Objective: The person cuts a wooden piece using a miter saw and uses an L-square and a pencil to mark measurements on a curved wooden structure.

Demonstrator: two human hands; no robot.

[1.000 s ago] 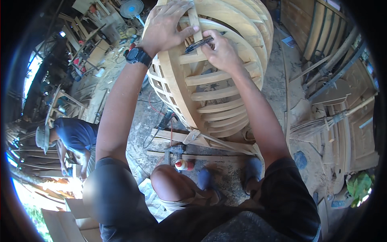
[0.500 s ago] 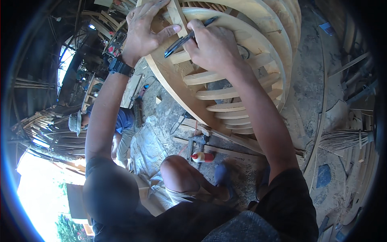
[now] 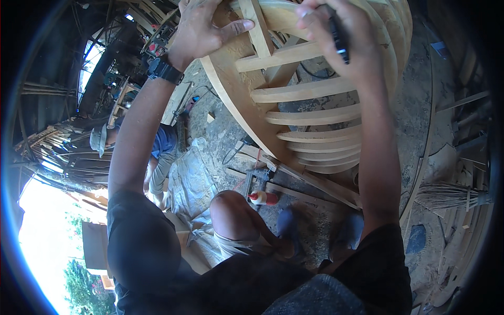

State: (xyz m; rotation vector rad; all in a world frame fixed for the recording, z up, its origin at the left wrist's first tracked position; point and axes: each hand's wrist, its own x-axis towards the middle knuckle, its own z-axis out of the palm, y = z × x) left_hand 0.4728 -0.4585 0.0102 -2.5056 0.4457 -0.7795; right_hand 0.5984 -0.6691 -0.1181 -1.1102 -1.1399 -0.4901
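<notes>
A light wooden frame with curved ribs (image 3: 315, 94) fills the upper middle. My left hand (image 3: 202, 34), with a dark watch on its wrist, rests at the frame's upper left edge. Its thumb presses the side of a short flat wooden strip (image 3: 255, 27) lying across the frame; the fingertips are cut off by the top of the view. To the right, my right hand (image 3: 349, 39) is raised over the ribs, closed round a black pen (image 3: 337, 35). The pen slants steeply, apart from the strip.
A red-and-white bottle (image 3: 263, 198) stands near my feet beside wood offcuts and a clamp (image 3: 257, 178). Plastic sheeting (image 3: 191, 176) covers floor at the left, near a person in a hat (image 3: 98, 140). A twig broom (image 3: 451, 196) and long boards lie at the right.
My right hand has moved right and up, off the strip, and the pen has turned from a shallow slant to nearly upright. The view has shifted; my left hand stays by the strip.
</notes>
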